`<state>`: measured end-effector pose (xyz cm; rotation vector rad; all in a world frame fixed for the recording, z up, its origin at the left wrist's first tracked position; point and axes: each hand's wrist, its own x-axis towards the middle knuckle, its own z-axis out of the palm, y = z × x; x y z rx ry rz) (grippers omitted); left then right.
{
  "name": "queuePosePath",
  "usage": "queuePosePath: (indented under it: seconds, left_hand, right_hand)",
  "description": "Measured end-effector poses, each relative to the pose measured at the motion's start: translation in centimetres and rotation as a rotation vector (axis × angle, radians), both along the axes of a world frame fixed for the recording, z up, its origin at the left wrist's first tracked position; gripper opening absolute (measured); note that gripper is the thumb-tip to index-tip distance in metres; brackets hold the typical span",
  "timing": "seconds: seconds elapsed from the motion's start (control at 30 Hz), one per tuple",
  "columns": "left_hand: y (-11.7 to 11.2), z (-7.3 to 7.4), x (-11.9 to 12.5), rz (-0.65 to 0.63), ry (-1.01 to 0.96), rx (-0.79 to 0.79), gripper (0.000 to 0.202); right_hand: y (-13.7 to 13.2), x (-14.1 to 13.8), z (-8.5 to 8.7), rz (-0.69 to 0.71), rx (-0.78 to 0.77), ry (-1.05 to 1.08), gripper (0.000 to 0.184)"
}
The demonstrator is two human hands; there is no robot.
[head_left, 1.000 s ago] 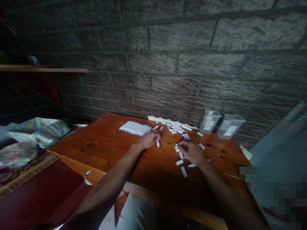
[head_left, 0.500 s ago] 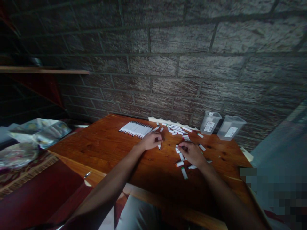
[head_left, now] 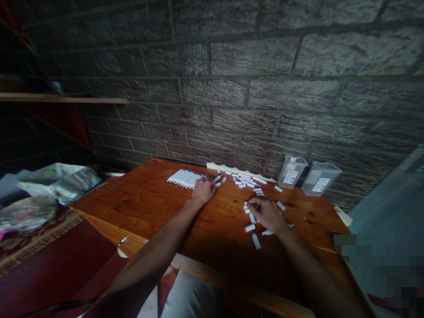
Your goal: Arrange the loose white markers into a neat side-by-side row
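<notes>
My left hand (head_left: 202, 190) lies knuckles up at the right end of a neat row of white markers (head_left: 183, 177) on the wooden table (head_left: 149, 198). Its fingers are curled down over the row's end, closed on a white marker that they mostly hide. My right hand (head_left: 266, 213) rests among scattered short white marker pieces (head_left: 252, 217). Its thumb and fingers pinch one small white piece at its left side. More loose white pieces (head_left: 245, 180) lie between the hands and the wall.
Two clear plastic tubs (head_left: 291, 171) (head_left: 319, 179) with labels stand at the table's back right by the brick wall. A long white strip (head_left: 218, 167) lies along the wall. Crumpled plastic bags (head_left: 59, 179) sit to the left. The table's front edge is near my knees.
My left hand has carried its white marker up and left, from the table's middle to the end of the row. My right hand has stayed in place, pinching among the pieces.
</notes>
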<state>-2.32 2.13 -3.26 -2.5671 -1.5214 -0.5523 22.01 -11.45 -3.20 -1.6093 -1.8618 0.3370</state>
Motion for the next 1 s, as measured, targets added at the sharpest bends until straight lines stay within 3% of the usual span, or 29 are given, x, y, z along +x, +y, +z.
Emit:
queuePosePath:
  seconds: [0.37, 0.6, 0.87, 1.0]
  left_hand:
    - [-1.4, 0.9, 0.3, 0.192, 0.014, -0.006, 0.044]
    - [-1.5, 0.6, 0.3, 0.049, 0.013, -0.045, 0.030]
    - [-1.1, 0.8, -0.2, 0.196, 0.017, -0.013, 0.027]
    - [-1.0, 0.7, -0.2, 0.208, 0.004, -0.001, 0.028]
  right_hand:
    - [-0.1, 0.0, 0.2, 0.004, 0.004, -0.026, 0.028]
    - [-0.1, 0.0, 0.3, 0.006, -0.006, -0.023, 0.028]
    - [-0.2, -0.1, 0.3, -0.009, -0.010, -0.019, 0.026]
    - [-0.2, -0.1, 0.4, -0.009, -0.009, -0.018, 0.026]
